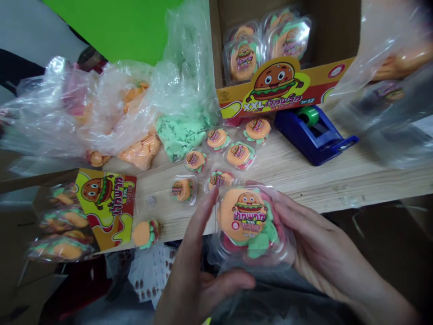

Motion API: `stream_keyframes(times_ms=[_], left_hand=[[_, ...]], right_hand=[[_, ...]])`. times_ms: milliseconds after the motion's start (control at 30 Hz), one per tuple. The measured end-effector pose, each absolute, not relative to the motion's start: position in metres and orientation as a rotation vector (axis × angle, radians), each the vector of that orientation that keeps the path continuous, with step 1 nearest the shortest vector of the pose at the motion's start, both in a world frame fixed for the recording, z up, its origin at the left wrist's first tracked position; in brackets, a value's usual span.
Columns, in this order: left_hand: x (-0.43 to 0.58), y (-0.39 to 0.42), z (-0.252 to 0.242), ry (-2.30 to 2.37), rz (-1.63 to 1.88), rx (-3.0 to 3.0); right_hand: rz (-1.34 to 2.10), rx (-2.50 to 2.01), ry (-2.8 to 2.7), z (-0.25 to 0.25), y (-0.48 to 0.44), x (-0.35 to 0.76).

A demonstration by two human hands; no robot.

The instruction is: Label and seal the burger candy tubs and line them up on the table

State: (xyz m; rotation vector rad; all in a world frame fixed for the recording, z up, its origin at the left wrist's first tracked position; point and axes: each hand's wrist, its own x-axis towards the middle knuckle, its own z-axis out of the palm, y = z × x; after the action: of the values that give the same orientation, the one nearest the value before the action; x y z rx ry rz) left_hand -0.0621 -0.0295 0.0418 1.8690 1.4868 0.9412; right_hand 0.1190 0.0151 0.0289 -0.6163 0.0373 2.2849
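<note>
Close in front of me is a clear plastic clamshell pack (pixel 252 221) of burger-shaped candy. Its printed label shows a cartoon burger. My right hand (pixel 314 243) grips this pack along its right side, with some fingers hidden behind it. My left hand (pixel 194 271) is open at the pack's left side, index finger along the edge and thumb held apart below; whether it touches the plastic I cannot tell. Just beyond, several similar labelled packs (pixel 239 154) lie on the wooden table (pixel 280 178). One candy burger (pixel 146 233) without a visible label sits at the left front edge.
An open display box (pixel 338 74) with packs inside stands at the back. Beside it is a blue tape dispenser (pixel 313 137). Plastic bags of green pieces (pixel 182 135) and orange pieces (pixel 142 149) lie left. Another display box (pixel 108 207) holds candy burgers at lower left.
</note>
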Motion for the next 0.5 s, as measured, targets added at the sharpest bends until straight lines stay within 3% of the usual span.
stream_keyframes(times_ms=[367,500], left_hand=[[-0.052,-0.036,0.037,1.48,0.751,2.333],[-0.053,-0.038,0.036,1.44,0.912,2.214]], right_hand=[[2.159,-0.643,-0.006,0.026,0.016,0.112],[2.156,-0.662,-0.035,0.026,0.016,0.108]])
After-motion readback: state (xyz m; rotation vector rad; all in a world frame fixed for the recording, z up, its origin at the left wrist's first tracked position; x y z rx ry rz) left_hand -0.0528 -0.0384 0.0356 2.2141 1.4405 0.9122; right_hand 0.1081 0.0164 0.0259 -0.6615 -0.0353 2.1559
